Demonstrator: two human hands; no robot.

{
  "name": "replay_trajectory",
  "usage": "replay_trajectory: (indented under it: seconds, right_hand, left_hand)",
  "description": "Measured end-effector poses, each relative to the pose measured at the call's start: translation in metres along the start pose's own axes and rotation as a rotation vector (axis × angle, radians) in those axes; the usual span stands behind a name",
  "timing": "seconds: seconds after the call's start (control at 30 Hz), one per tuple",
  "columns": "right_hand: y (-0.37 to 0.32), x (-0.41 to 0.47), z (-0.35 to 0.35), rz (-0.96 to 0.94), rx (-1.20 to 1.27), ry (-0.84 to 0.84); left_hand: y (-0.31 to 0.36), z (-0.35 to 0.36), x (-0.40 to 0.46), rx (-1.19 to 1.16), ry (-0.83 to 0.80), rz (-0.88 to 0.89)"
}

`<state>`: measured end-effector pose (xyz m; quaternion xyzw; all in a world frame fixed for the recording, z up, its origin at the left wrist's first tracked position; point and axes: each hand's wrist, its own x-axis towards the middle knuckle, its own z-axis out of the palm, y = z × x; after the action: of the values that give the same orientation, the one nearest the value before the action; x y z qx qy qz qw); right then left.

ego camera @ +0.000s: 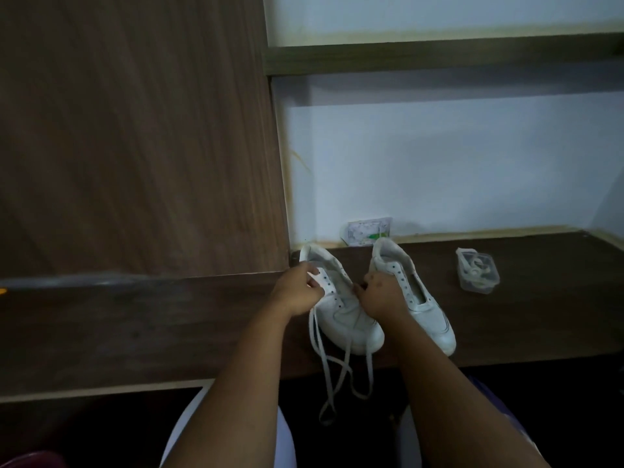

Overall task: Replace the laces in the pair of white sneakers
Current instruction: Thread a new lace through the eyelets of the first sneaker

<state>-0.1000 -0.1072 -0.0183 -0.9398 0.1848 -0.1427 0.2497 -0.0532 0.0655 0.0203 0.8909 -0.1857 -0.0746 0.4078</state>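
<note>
Lacing the left sneaker (341, 309) on the wooden desk (169, 332), w/ lace (332, 369) ends dangling off the front edge.

Best to keep both ends even & flat, feed tip straight thru each eyelet, no twist. Left hand (297, 292) pinches lace at an eyelet, fingers curled; right hand (380, 295) curled at the opposite eyelet row, what it grips hidden. Right sneaker (422, 298) just beside, unlaced. Both forearms reach fwd.

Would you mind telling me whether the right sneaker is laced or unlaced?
Unlaced: the right sneaker shows bare eyelets and an open tongue gap, with no lace across it.
</note>
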Motion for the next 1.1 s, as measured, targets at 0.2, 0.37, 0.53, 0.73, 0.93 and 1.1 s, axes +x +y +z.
replay_trajectory:
  seconds: [0.2,0.37,0.53,0.73,0.93,1.1]
  right_hand:
    - [-0.032,-0.029,-0.06,-0.062,0.317,0.198]
    - [-0.087,-0.086,-0.147,-0.223,0.63,0.364]
    - [-0.14,-0.145,-0.213,-0.433,0.64,0.435]
    - [-0.176,-0.2,-0.269,-0.558,0.602,0.504]
    - [-0.195,-0.249,-0.311,-0.621,0.54,0.608]
    - [-0.205,-0.284,-0.347,-0.677,0.574,0.638]
  left_hand:
    - [0.047,-0.038,-0.033,-0.256,0.204,0.124]
    - [0.098,-0.084,-0.097,-0.379,0.332,0.413]
    - [0.152,-0.124,-0.159,-0.404,0.394,0.675]
    - [0.199,-0.154,-0.224,-0.47,0.437,0.841]
    - [0.237,-0.177,-0.278,-0.619,0.517,0.973]
    - [0.26,-0.191,-0.303,-0.592,0.519,0.985]
